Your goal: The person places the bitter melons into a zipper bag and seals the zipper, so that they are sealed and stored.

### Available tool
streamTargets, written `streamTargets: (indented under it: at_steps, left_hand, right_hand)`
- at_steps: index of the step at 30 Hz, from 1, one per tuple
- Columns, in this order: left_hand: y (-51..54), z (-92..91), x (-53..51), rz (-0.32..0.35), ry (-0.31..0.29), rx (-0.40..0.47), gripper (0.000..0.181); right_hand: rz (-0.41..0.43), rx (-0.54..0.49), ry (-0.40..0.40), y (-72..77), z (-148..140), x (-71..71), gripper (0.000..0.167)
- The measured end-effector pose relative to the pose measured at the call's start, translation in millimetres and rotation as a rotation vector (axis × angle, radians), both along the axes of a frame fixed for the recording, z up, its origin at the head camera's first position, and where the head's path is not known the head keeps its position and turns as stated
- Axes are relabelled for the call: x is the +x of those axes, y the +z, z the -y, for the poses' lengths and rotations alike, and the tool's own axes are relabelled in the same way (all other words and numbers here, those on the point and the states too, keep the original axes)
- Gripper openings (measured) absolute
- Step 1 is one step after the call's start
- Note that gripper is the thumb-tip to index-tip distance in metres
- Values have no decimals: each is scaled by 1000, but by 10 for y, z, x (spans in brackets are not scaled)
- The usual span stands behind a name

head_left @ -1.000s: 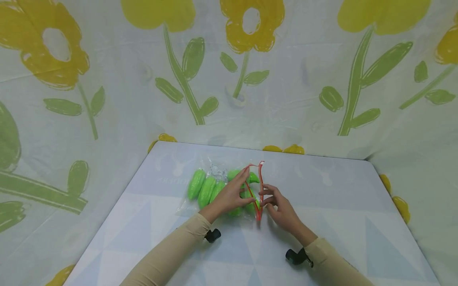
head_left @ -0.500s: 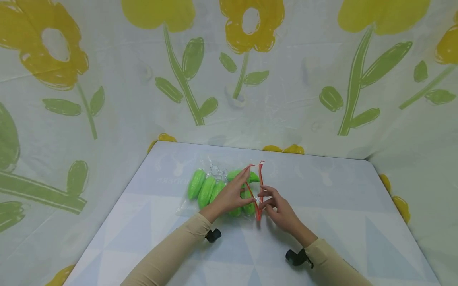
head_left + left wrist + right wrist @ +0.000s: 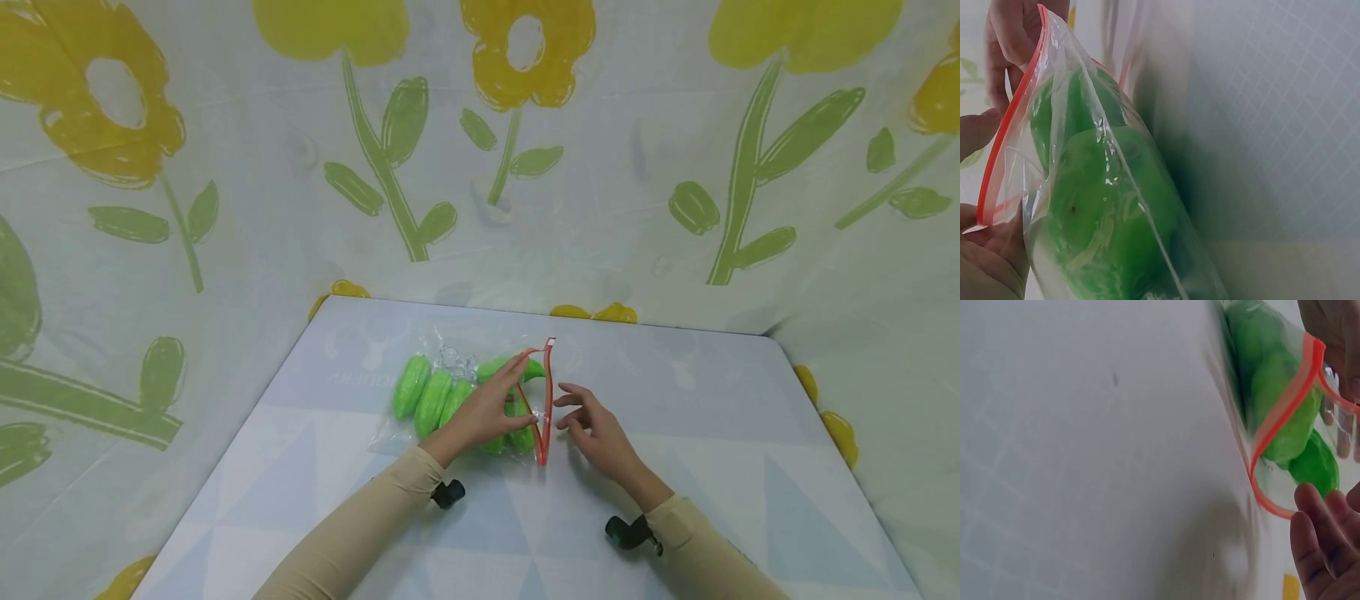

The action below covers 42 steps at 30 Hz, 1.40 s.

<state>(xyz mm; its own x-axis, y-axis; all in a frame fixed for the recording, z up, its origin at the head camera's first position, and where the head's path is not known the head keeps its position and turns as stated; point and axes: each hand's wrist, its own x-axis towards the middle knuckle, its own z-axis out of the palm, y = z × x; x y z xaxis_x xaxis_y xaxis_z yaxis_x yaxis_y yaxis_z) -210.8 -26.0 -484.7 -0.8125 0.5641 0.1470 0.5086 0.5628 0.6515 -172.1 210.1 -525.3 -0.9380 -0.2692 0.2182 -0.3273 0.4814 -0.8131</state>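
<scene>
A clear zip bag with a red zip rim lies on the table, its mouth gaping to the right. Inside are several glossy, rounded green pieces like toy fruit or vegetables; their exact kind is unclear. My left hand rests over the bag's mouth end, thumb and fingers spread along the red rim. Through the plastic, the right wrist view shows some left fingers. My right hand hovers just right of the rim, fingers loosely bent and holding nothing. The left hand hides part of the contents.
A white table with pale blue triangles carries the bag. Behind it hangs a curtain printed with yellow flowers. Black wrist cameras sit under both forearms, close to the tabletop.
My right hand has let go of the red rim and drawn back slightly to the right. The left hand and the bag stay nearly in place.
</scene>
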Motion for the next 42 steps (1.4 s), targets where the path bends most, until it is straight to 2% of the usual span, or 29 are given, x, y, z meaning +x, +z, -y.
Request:
streamTargets:
  at_steps: [6, 13, 18, 22, 27, 31, 34, 38, 42]
  left_hand:
    - [-18, -23, -12, 1, 3, -13, 93]
    - [-30, -42, -21, -7, 1, -7, 90]
    - [-22, -34, -13, -28, 4, -55, 85]
    - [8, -17, -8, -45, 0, -96, 77]
    - [69, 20, -35, -59, 20, -96, 57]
    - [138, 50, -106, -64, 24, -106, 43]
    - [227, 63, -185, -74, 25, -140, 38]
    - [362, 52, -327, -92, 32, -186, 35]
    - [458, 13, -499, -77, 51, -237, 35]
  right_hand:
    - [31, 24, -43, 4, -60, -65, 55]
    - [24, 54, -67, -7, -89, -141, 54]
    - [59, 62, -92, -2, -90, -178, 52]
    - [103, 72, -119, 14, -89, -211, 49]
    - [109, 72, -136, 36, -86, -290, 46]
    - [115, 58, -162, 62, -93, -371, 44]
    - [119, 70, -174, 78, -93, -444, 43]
    - [136, 76, -189, 103, -79, -564, 42]
    - [181, 64, -229, 132, -56, -695, 41]
